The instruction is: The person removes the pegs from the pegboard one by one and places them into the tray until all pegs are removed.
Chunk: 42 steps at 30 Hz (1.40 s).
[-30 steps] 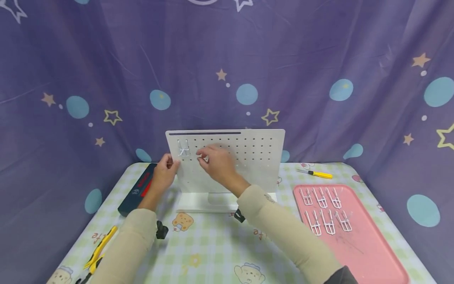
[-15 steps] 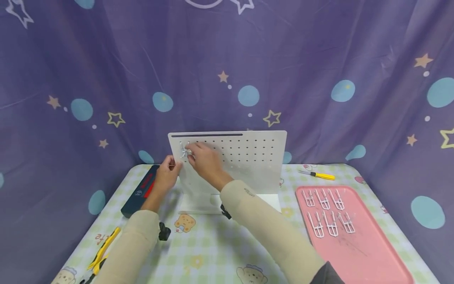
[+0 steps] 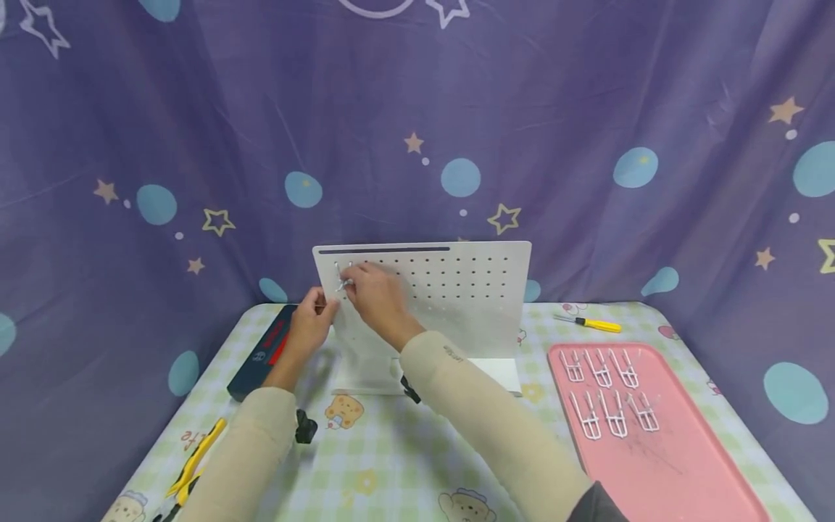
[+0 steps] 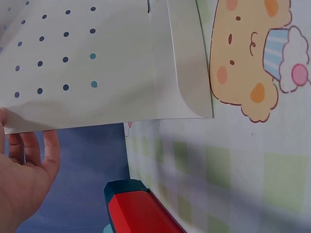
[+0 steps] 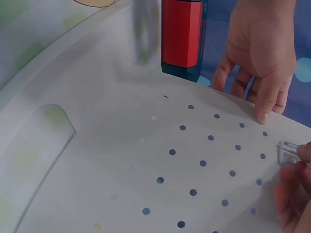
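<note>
A white pegboard stand [image 3: 457, 322] stands upright on the table, with rows of small holes. My left hand [image 3: 309, 322] grips its left edge, thumb on the front face and the other fingers behind, as the left wrist view also shows. A metal wire hook [image 5: 286, 151] sits at the board's upper left corner. My right hand [image 3: 380, 296] pinches this hook between thumb and fingers; in the head view the fingers partly cover it. How its ends sit in the holes cannot be made out.
A pink tray [image 3: 691, 406] at the right carries several similar wire hooks [image 3: 613, 413]. Behind it lies a yellow-handled screwdriver [image 3: 599, 325]. A dark blue and red case [image 3: 261, 355] lies left of the board, near the left forearm. Yellow-handled tools [image 3: 198, 455] lie front left.
My right hand has moved left across the board and taken hold of the wire hook at the upper left. The left hand keeps its grip on the edge.
</note>
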Available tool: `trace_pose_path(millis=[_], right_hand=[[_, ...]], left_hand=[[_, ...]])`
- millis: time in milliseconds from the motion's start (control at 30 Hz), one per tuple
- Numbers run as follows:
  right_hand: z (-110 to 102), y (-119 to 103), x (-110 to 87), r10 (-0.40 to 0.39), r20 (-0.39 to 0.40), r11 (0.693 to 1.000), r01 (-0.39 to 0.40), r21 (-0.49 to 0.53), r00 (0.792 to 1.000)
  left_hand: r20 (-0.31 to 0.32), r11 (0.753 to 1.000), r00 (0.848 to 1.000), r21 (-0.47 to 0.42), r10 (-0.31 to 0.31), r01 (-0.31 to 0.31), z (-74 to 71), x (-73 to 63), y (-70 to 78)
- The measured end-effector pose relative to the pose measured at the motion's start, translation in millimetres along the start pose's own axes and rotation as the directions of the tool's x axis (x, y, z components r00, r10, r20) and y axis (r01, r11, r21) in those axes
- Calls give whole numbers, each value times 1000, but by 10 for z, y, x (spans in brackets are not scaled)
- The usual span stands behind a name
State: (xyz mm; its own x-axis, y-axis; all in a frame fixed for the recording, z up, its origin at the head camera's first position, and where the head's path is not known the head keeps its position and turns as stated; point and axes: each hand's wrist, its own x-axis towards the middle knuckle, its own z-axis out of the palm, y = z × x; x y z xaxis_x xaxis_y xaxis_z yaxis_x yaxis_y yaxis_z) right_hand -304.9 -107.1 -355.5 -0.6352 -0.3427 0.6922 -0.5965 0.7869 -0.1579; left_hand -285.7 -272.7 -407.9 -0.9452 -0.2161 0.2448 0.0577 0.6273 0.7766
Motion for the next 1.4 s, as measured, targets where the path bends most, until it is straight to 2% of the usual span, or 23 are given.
trace_pose_path(millis=[267, 400, 600, 867, 1100, 1400], right_hand=[[41, -24, -33, 19, -107, 999, -16, 27, 994], [52, -28, -45, 9, -135, 1000, -4, 30, 991], [35, -32, -34, -10, -191, 1000, 15, 25, 982], [31, -20, -29, -52, -204, 999, 52, -4, 978], [7, -7, -39, -96, -240, 995, 94, -23, 966], [-21, -14, -47, -125, -252, 992, 122, -27, 960]], left_hand=[[-10, 1000, 1000, -11, 8, -8, 29, -6, -14], [-12, 1000, 1000, -7, 0, 0, 19, -13, -18], [-12, 1000, 1000, 10, 18, -18, 8, -2, -2], [-5, 1000, 1000, 14, 12, -11, 2, 3, -2], [-43, 999, 998, 26, 42, -41, 16, -1, -9], [-19, 999, 999, 17, 27, -27, 6, -4, -7]])
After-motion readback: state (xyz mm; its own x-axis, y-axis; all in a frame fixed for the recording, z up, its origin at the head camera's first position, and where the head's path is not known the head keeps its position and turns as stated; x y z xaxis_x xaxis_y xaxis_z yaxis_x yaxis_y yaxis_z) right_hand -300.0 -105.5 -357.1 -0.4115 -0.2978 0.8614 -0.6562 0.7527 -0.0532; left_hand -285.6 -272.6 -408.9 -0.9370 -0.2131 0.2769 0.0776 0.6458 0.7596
